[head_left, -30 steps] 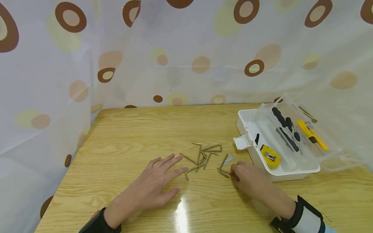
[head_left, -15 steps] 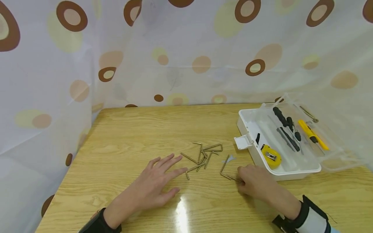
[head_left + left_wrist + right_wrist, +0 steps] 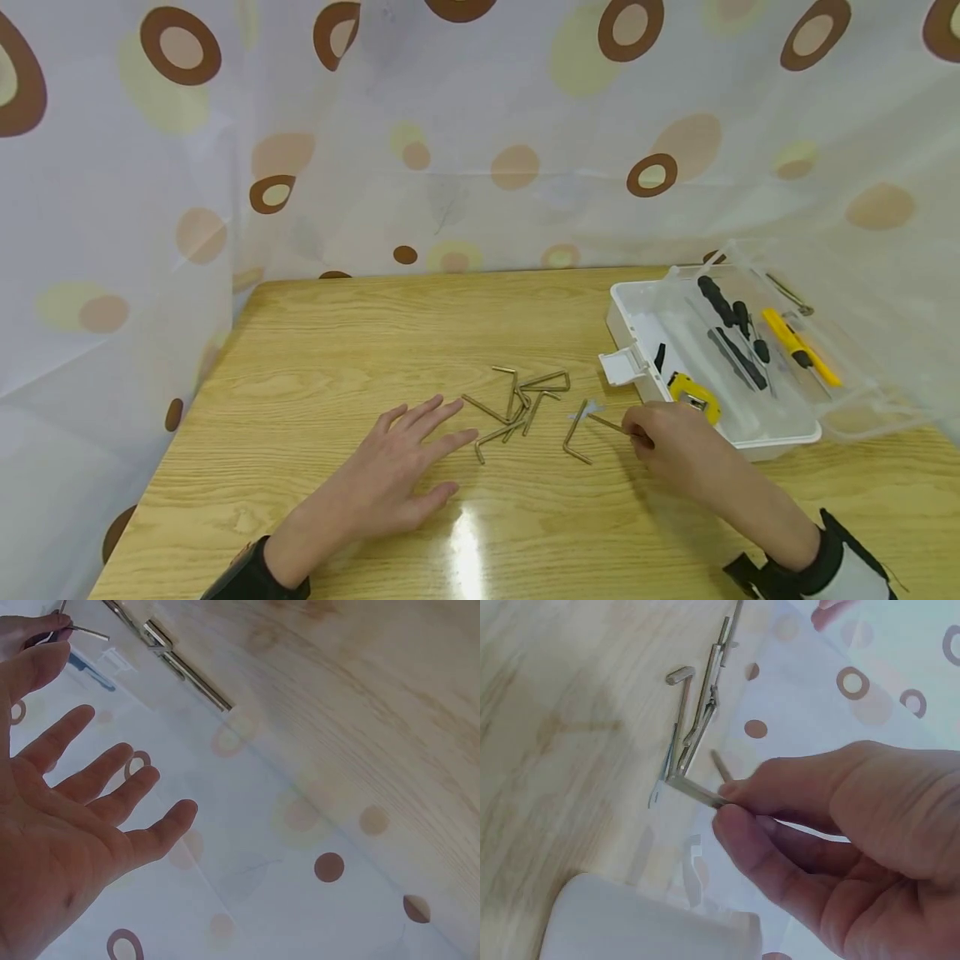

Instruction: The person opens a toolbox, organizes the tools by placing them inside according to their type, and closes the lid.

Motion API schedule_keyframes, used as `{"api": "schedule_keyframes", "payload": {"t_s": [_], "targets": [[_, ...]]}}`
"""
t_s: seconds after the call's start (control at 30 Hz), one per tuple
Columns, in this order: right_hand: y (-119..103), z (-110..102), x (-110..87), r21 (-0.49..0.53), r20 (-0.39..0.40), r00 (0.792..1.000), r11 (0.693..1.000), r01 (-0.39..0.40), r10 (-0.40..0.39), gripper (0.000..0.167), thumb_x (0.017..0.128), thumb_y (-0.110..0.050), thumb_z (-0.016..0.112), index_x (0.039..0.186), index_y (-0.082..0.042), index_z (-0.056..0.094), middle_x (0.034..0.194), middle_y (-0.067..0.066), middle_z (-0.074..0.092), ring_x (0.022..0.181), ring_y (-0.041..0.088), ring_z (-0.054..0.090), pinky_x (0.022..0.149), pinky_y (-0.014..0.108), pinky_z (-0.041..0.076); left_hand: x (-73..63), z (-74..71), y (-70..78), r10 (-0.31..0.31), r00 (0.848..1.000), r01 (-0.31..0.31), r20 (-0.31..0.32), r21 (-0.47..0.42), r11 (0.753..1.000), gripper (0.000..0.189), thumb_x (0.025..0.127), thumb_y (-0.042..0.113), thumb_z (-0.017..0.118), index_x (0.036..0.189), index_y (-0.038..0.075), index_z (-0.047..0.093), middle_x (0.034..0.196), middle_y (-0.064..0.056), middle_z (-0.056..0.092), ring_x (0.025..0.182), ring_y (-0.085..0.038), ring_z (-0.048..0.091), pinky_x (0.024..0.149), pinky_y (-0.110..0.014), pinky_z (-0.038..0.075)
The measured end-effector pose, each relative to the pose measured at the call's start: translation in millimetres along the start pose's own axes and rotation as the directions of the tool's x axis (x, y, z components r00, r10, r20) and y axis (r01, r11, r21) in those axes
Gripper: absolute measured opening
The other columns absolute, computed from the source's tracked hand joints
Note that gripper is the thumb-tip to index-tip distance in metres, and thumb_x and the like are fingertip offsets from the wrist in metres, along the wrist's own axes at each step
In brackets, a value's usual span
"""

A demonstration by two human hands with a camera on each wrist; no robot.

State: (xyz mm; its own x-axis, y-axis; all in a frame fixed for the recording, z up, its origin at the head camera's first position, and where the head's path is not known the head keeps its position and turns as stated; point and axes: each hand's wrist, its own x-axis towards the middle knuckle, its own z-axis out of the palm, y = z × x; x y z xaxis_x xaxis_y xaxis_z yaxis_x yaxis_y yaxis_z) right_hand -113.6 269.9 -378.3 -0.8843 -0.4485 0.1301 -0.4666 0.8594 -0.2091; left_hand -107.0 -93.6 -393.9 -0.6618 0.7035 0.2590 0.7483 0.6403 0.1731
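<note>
metal rod (image 3: 608, 424) now above table (image 3: 360, 333)

The left hand (image 3: 71, 832) fills the left side, palm facing the camera, fingers spread. Beyond its thumb, in the upper left corner, the right hand (image 3: 24, 631) pinches a thin metal rod (image 3: 91, 633). More metal rods (image 3: 196, 681) overlap at the top, seen between a wood-grained tabletop (image 3: 375, 697) and a white cloth (image 3: 255, 802) printed with dots and rings.

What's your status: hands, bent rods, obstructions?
Right hand pinches one bent rod. Left hand idle, fingers spread near rod pile. Loose rod lies between pile and right hand. Open white box close by; no obstruction seen.
</note>
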Motion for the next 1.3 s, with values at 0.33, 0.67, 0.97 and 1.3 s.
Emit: {"api": "schedule_keyframes", "payload": {"t_s": [0.33, 0.67, 0.97, 1.3], "targets": [[-2, -11, -2.2, 0.017, -0.164, 0.986, 1.0, -0.002, 0.005, 0.017, 0.079, 0.006, 0.078, 0.084, -0.008, 0.072, 0.073, -0.005, 0.064, 0.064, 0.003, 0.048, 0.056, 0.024, 0.044, 1.7, 1.2, -5.0, 0.01, 1.0, -0.01, -0.015, 0.011, 1.0, 0.057, 0.091, 0.036, 0.075, 0.144, 0.023, 0.058, 0.16, -0.008, 0.046, 0.145, -0.035, 0.048, 0.106, -0.06, 0.048], [19, -40, -6.1, -0.086, -0.438, 0.895, 0.995, 0.052, -0.085, 0.025, 0.066, 0.008, 0.086, 0.085, -0.005, 0.076, 0.072, 0.0, 0.07, 0.058, 0.011, 0.062, 0.05, 0.019, 0.046, 14.4, -0.3, -17.4, 0.025, 0.998, -0.028, -0.057, -0.047, 0.999, 0.056, 0.091, 0.034, 0.075, 0.143, 0.023, 0.059, 0.158, -0.009, 0.048, 0.145, -0.035, 0.049, 0.105, -0.062, 0.048], [61, -87, -24.1, -0.118, -0.528, 0.845, 0.977, -0.176, 0.088, 0.014, 0.074, 0.008, 0.078, 0.088, 0.004, 0.077, 0.074, 0.021, 0.073, 0.058, 0.032, 0.067, 0.049, 0.011, 0.034, 31.0, 7.0, -1.5, 0.133, 0.991, -0.136, -0.034, -0.105, 0.985, 0.056, 0.094, 0.032, 0.072, 0.147, 0.026, 0.056, 0.16, -0.006, 0.046, 0.148, -0.032, 0.045, 0.109, -0.062, 0.045], [109, -105, -46.3, 0.096, -0.52, 0.756, 0.907, -0.411, 0.398, 0.02, 0.094, 0.011, 0.058, 0.108, 0.022, 0.064, 0.099, 0.044, 0.062, 0.065, 0.004, 0.062, 0.055, 0.0, 0.026, 35.6, 15.0, 29.2, 0.264, 0.964, -0.264, -0.022, 0.005, 0.965, 0.056, 0.092, 0.039, 0.073, 0.145, 0.026, 0.057, 0.159, -0.006, 0.047, 0.145, -0.028, 0.048, 0.103, -0.054, 0.051]]}}
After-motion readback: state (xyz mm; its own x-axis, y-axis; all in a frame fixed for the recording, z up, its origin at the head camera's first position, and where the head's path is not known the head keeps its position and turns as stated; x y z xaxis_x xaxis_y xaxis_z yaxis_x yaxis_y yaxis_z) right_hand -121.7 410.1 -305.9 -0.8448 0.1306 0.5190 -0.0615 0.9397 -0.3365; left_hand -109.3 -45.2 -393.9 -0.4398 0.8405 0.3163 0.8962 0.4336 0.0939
